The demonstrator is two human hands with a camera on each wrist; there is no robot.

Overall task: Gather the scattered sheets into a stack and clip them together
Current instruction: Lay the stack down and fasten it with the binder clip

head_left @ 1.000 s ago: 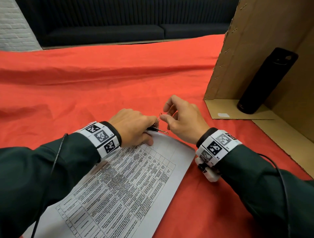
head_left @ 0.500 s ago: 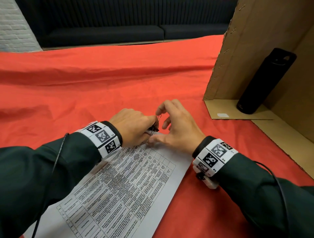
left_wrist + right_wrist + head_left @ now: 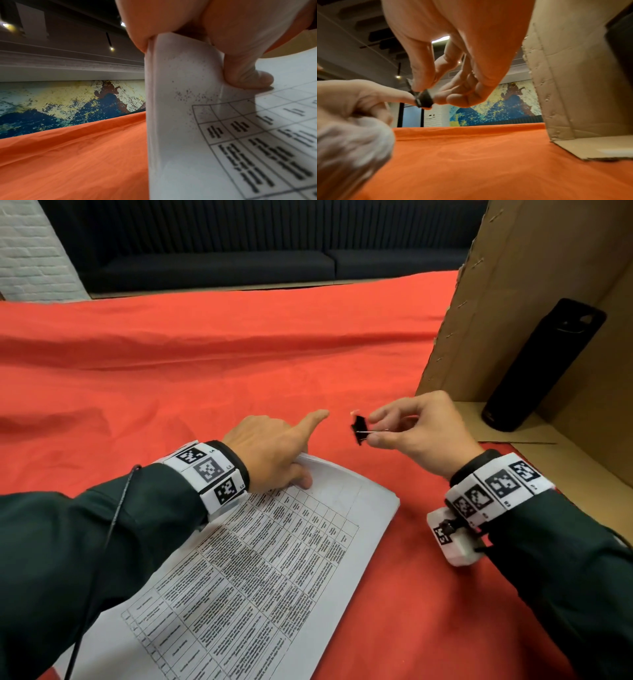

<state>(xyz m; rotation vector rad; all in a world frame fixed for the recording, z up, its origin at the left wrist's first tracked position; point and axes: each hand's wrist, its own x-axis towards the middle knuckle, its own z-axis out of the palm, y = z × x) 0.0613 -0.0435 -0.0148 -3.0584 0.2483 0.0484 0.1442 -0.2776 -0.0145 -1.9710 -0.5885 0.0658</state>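
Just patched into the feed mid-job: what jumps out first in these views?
The right hand pinches a small black binder clip by its wire handles, held in the air above the red tablecloth. Beside it, the left hand lifts the far corner of the stack of white printed sheets, forefinger stretched toward the clip. At the right, a tall black bottle leans inside an open brown cardboard box.

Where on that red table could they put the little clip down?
Bare red cloth stretches wide beyond the left hand, and more lies between the paper stack and the cardboard box. It is crowded where the right hand holds the binder clip near the stack's corner.
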